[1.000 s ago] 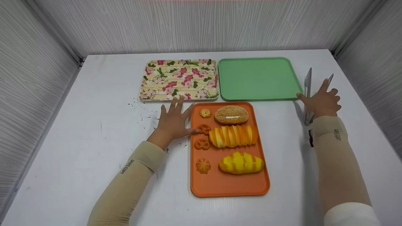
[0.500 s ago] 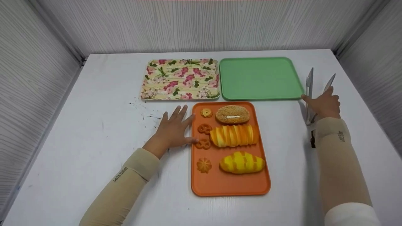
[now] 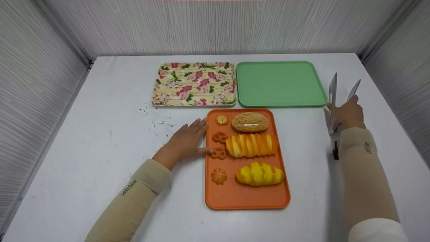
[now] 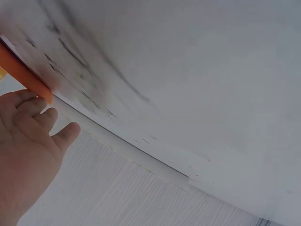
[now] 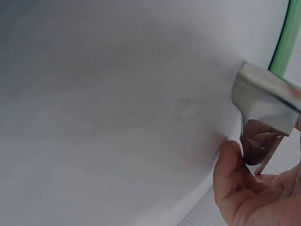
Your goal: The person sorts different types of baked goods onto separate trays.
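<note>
My left hand [image 3: 183,143] lies with straight fingers against the left rim of the orange tray [image 3: 248,199], its thumb reaching over the edge by a pretzel [image 3: 218,153]. In the left wrist view, fingertips of that hand [image 4: 28,146] meet the tray's orange rim [image 4: 21,70]. On the tray are a sesame bun [image 3: 250,122], a sliced loaf [image 3: 252,145], a yellow striped bread [image 3: 259,174] and several small cookies. At the right, my right hand [image 3: 349,113] grips metal tongs [image 3: 333,87], thumb on one arm and fingers round the other. Curled fingers and tongs [image 5: 263,96] show in the right wrist view.
Behind the orange tray, a floral tray [image 3: 195,84] and a green tray [image 3: 280,84] lie side by side. The tongs stand close to the green tray's right edge. Grey wood-grain panels [image 3: 215,27] enclose the white table [image 3: 100,141] at the back and sides.
My right hand has lowered and drawn in around the tongs, its spread fingers now closed on them. My left hand has slid slightly nearer along the tray's rim, its fingers closer together.
</note>
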Demonstrator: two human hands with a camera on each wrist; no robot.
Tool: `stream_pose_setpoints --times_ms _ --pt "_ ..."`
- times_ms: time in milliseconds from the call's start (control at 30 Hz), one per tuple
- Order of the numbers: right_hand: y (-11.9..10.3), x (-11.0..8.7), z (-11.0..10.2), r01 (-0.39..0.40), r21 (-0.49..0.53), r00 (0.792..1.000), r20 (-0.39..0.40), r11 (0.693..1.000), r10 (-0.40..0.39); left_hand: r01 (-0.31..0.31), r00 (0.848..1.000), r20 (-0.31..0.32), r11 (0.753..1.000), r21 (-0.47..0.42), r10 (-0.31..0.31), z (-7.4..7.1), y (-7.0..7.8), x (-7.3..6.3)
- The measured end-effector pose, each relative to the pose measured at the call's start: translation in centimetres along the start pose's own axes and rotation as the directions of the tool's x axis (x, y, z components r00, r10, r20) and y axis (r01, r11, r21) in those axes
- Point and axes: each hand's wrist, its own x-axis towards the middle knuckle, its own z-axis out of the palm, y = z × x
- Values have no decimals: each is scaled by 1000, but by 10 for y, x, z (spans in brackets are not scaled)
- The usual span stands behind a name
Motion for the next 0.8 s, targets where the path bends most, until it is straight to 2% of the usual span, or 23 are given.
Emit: stream_pose_setpoints --times_ms 333,633,800 --pt "9 3 -4 -30 57 1000 -1 998 30 -36 999 -5 998 -50 36 2 -1 1" --pt "14 1 -8 -75 184 997 -10 980 78 -24 1000 -18 998 -51 24 3 -2 1" --pt "14 -2 -11 -60 242 997 -22 968 68 -28 999 -18 999 -39 27 1 -3 0"
